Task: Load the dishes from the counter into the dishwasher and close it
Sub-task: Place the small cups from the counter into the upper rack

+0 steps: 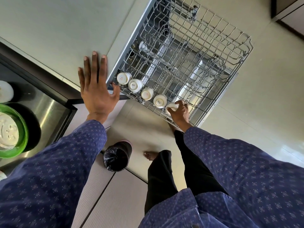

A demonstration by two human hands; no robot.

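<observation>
The dishwasher's upper wire rack [213, 51] is pulled out over the floor. Along its near edge stands a row of several white cups [135, 86], all upside down. My right hand [180, 112] grips one more white cup [171, 107] at the right end of that row, low in the rack. My left hand [96, 86] lies flat with straight fingers on the pale counter [49, 38], its thumb touching the rack's corner. The lower part of the dishwasher shows through the wires.
A steel sink [42, 104] at the left holds a green-rimmed bowl [13, 130] and a white dish [5, 91]. A black-lined bin [116, 156] stands on the floor below the counter edge. My legs and bare foot [150, 155] are beside it.
</observation>
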